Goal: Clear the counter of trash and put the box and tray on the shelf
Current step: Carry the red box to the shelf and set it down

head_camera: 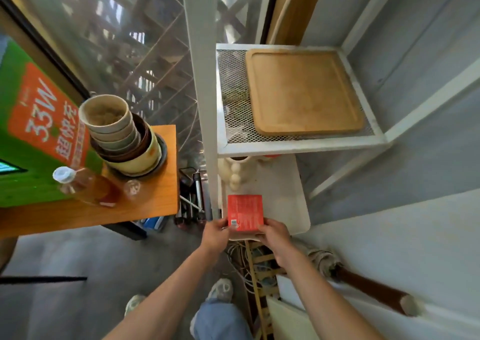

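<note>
A flat red box (245, 211) with white print and a barcode lies over the front of the white lower shelf (285, 199). My left hand (217, 231) grips its near left corner and my right hand (272, 235) grips its near right corner. A square wooden tray (304, 92) lies flat on the white mesh upper shelf (233, 100), apart from both hands. The wooden counter (145, 204) is to the left.
On the counter stand a stack of bowls (122, 137), a bottle of amber drink (88, 186) and a small glass (132, 187), beside a green and orange box (33, 131). A cream vase (235, 173) sits at the back of the lower shelf. Cables (244, 264) and a folded umbrella (363, 280) lie below.
</note>
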